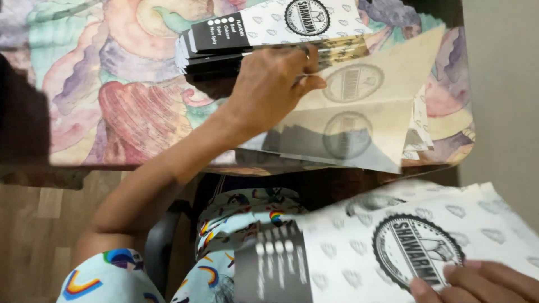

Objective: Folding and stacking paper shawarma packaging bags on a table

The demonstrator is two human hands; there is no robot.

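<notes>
Left hand point(269, 90): I have it pressed flat on the stack of flat printed cartons point(269, 39) at 12 o'clock, fingers curled over its edge.
Right hand point(477, 283): pinches one loose carton point(393, 247) at 5 o'clock.
Doing it well: I'd steady the stack and keep edges square.
Surface: painted table point(112, 101); brown paper sheets point(365, 123) at 2 o'clock.
Room: wood floor point(33, 224) at 8 o'clock.

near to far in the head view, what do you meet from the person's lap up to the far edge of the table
right hand on a printed flat box → patterned trousers → kraft paper sheets → left hand → stack of flat boxes
</notes>
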